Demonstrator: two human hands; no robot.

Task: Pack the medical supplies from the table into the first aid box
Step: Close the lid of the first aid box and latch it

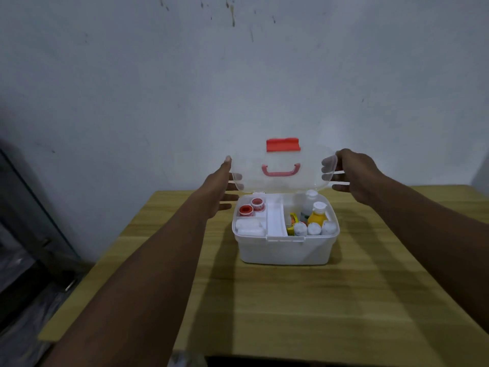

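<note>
First aid box at frame centre looks packed; left hand and right hand grasp its upright lid, probably to lower it evenly and latch it.

First aid box on the table, lid raised behind it.

The box sits toward the table's far edge, near the wall. Inside, two tape rolls lie back left with a pad in front of them; right of the divider stand bottles, small vials before them. The left hand grips the lid's left edge, the right hand its right edge.
</note>
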